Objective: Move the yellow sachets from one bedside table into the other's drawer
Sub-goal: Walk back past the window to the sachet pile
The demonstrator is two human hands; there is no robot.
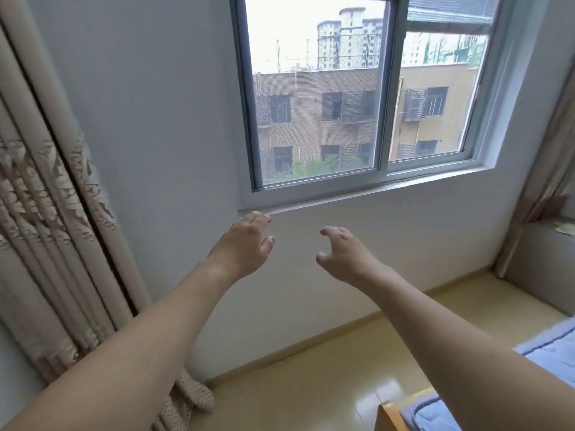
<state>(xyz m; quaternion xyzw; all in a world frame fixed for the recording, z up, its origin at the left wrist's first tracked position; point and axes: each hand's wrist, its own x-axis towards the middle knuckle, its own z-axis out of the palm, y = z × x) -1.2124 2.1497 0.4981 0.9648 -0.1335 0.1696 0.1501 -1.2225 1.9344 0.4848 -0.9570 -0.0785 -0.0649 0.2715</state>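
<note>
Both my arms reach forward at chest height toward the wall under a window. My left hand (245,244) is open with its fingers loosely spread and holds nothing. My right hand (343,253) is also open, fingers curled a little, with nothing in it. No yellow sachets, bedside table or drawer are in view.
A window (357,98) fills the upper middle of the wall. A patterned beige curtain (46,231) hangs at the left, another curtain (547,181) at the right. A bed with blue bedding (553,349) and a wooden corner (389,415) sits at the lower right on a yellowish floor (311,384).
</note>
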